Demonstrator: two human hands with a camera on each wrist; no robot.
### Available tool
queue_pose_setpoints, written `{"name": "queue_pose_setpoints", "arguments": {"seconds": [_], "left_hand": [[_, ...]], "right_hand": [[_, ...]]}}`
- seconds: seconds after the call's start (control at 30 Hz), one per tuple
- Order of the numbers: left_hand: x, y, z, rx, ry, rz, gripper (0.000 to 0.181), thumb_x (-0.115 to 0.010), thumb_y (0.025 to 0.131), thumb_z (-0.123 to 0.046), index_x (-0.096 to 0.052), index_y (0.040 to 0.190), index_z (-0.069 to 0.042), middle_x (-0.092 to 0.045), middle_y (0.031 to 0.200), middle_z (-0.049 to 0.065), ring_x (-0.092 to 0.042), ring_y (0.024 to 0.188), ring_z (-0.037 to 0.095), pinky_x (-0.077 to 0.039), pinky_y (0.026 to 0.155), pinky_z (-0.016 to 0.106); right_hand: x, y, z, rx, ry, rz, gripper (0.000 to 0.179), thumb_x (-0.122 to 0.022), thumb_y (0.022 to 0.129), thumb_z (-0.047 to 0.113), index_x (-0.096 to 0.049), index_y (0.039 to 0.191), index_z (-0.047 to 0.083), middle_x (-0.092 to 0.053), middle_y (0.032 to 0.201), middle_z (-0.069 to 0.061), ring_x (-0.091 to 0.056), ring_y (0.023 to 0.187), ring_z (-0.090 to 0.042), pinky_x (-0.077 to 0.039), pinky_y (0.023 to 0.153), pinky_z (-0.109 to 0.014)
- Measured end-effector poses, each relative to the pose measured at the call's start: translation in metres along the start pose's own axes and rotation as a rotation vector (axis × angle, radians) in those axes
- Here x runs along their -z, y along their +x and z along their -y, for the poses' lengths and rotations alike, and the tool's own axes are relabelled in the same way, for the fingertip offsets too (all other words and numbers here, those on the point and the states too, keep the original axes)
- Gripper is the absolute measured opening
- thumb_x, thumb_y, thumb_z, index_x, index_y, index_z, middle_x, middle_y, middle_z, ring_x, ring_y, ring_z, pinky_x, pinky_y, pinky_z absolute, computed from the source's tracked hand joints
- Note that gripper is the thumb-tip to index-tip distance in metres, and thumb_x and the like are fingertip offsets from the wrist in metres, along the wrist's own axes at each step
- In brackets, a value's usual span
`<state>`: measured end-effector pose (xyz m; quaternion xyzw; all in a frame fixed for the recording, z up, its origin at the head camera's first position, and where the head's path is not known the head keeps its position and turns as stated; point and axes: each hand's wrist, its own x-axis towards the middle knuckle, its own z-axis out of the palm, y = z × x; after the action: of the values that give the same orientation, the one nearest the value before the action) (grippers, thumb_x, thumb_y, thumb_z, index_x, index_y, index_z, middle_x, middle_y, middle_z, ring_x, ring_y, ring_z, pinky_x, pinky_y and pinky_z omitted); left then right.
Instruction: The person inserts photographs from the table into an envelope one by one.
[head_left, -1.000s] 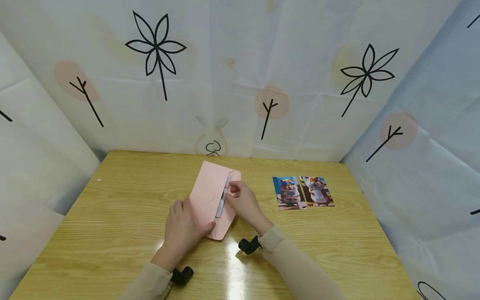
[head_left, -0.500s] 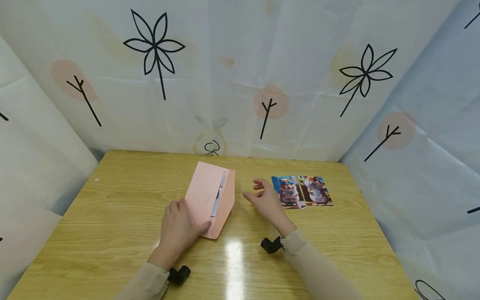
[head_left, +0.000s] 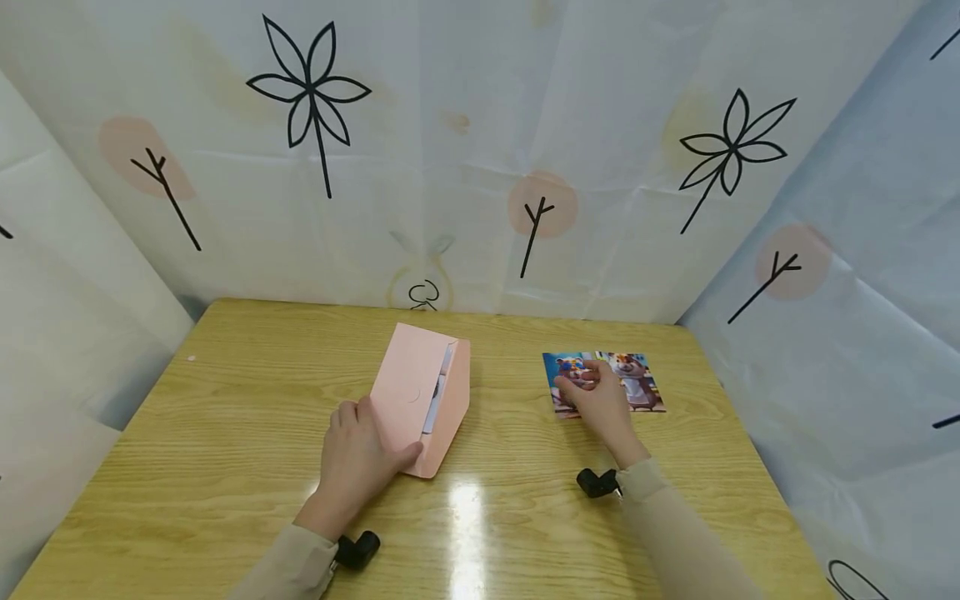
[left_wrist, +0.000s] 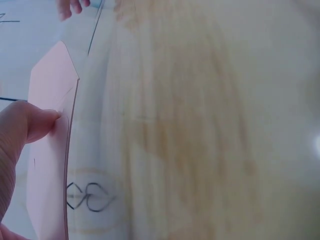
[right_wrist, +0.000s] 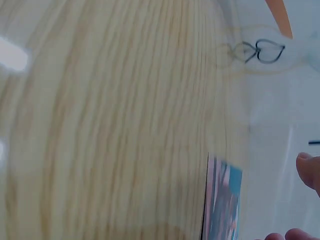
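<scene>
My left hand [head_left: 356,454] grips the lower left part of a pink envelope [head_left: 408,371], thumb on its near end and fingers at the side edge. The envelope tilts up from the table with its flap [head_left: 453,400] folded out to the right. A white card [head_left: 432,408] shows in its opening. In the left wrist view the thumb [left_wrist: 42,122] presses on the envelope's face. To the right, my right hand [head_left: 603,404] is over the left hamster picture card [head_left: 552,367], thumb and fingers apart and loosely bent. The right wrist view shows that card [right_wrist: 224,200] below the fingers.
A second hamster picture card [head_left: 641,387] lies on the table beside the first. The wooden table [head_left: 247,400] ends at a patterned cloth backdrop [head_left: 450,200] behind and at both sides. A tiny pale scrap [head_left: 191,358] lies at the far left.
My right hand has left the envelope's opening and moved right to above the left picture card. The flap now stands further out. My left hand still holds the envelope, shifted slightly left.
</scene>
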<state>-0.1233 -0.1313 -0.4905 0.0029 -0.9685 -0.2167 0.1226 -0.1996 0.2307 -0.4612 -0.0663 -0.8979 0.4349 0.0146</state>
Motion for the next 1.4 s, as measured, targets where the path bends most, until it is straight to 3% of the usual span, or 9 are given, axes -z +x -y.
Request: {"name": "queue_pose_setpoints", "arguments": {"seconds": [0.3,0.53,0.7,1.03,1.4], "left_hand": [[0.002,0.001,-0.001,-0.003,0.014,0.007,0.101,-0.078,0.06,-0.064,-0.046,0.117,0.013,-0.045,0.098,0.022,-0.043,0.088,0.036,-0.04,0.074,0.046],[0.003,0.001,-0.002,0.009,0.004,0.019,0.103,-0.078,0.06,-0.065,-0.045,0.119,0.013,-0.045,0.1,0.023,-0.044,0.09,0.036,-0.041,0.075,0.047],[0.004,0.001,-0.002,0.013,0.01,0.026,0.105,-0.077,0.061,-0.065,-0.045,0.121,0.013,-0.045,0.101,0.024,-0.044,0.091,0.036,-0.041,0.076,0.048],[0.004,0.003,-0.003,0.019,-0.004,0.04,0.105,-0.077,0.06,-0.066,-0.045,0.121,0.012,-0.045,0.103,0.023,-0.044,0.092,0.037,-0.041,0.077,0.049],[0.002,0.004,-0.004,0.018,0.001,0.031,0.103,-0.078,0.059,-0.066,-0.046,0.12,0.012,-0.045,0.101,0.022,-0.043,0.09,0.035,-0.041,0.074,0.047]], "right_hand": [[0.044,0.018,-0.028,-0.079,-0.065,-0.117,0.083,-0.066,0.088,0.049,-0.032,0.146,0.001,-0.042,0.137,-0.025,-0.044,0.121,-0.04,-0.039,0.095,-0.054],[0.061,0.027,-0.045,-0.15,-0.127,-0.129,0.098,-0.065,0.087,0.052,-0.014,0.153,0.001,-0.024,0.15,-0.03,-0.028,0.133,-0.048,-0.03,0.102,-0.06],[0.064,0.031,-0.051,-0.214,-0.222,-0.129,0.101,-0.065,0.086,0.052,-0.011,0.152,-0.002,-0.024,0.146,-0.035,-0.023,0.131,-0.054,-0.024,0.103,-0.062],[0.063,0.032,-0.061,-0.29,-0.333,-0.043,0.106,-0.068,0.085,0.047,-0.005,0.15,-0.007,-0.02,0.145,-0.04,-0.017,0.129,-0.061,-0.017,0.102,-0.068],[0.056,0.035,-0.06,-0.284,-0.367,-0.055,0.095,-0.068,0.086,0.041,-0.015,0.148,-0.009,-0.027,0.141,-0.04,-0.023,0.126,-0.059,-0.021,0.099,-0.066]]}}
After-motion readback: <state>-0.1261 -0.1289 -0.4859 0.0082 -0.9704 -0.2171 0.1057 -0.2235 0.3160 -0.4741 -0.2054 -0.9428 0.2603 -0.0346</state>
